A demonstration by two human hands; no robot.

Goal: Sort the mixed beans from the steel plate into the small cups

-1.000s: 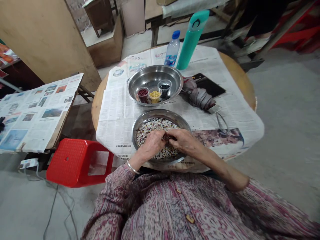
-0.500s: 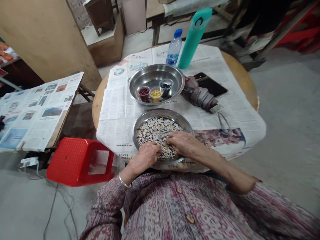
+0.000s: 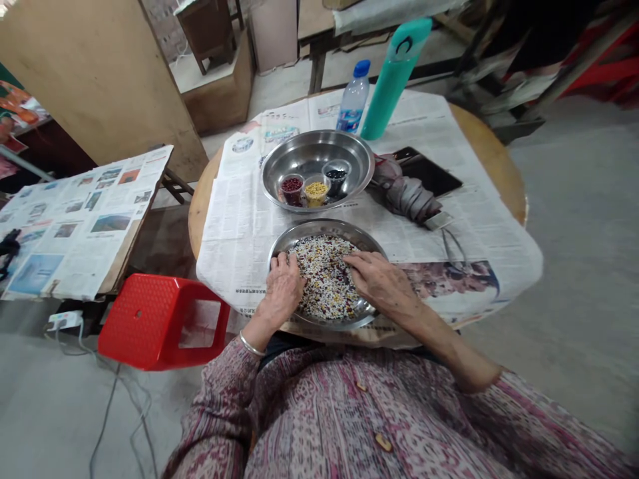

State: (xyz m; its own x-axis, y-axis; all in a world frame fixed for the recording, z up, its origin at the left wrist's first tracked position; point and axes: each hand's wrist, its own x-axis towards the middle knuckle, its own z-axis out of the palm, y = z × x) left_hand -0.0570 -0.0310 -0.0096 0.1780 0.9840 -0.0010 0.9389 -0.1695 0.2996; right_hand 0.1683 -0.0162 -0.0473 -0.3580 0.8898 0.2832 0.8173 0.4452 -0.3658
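A steel basin (image 3: 324, 228) of mixed small beans (image 3: 327, 286) sits on newspaper right in front of me. My left hand (image 3: 282, 289) rests with its fingers on the beans at the basin's left side, a bangle on the wrist. My right hand (image 3: 379, 279) lies over the basin's right rim, fingertips touching the beans. Neither hand visibly holds anything. Behind stands a second steel basin (image 3: 294, 156) holding three small clear cups: red beans (image 3: 292, 189), yellow grains (image 3: 316, 193) and black beans (image 3: 335, 179).
Newspaper covers the round wooden table (image 3: 499, 159). On it are a water bottle (image 3: 354, 100), a teal flask (image 3: 394, 76), a folded grey umbrella (image 3: 404, 196) and a black phone (image 3: 424, 171). A red plastic stool (image 3: 160, 319) stands at left, beside a newspaper-covered board (image 3: 84, 219).
My hands have spread apart from the basin's middle. The left hand has moved to the basin's left side, and the right hand lies further right. The beans have shifted a little.
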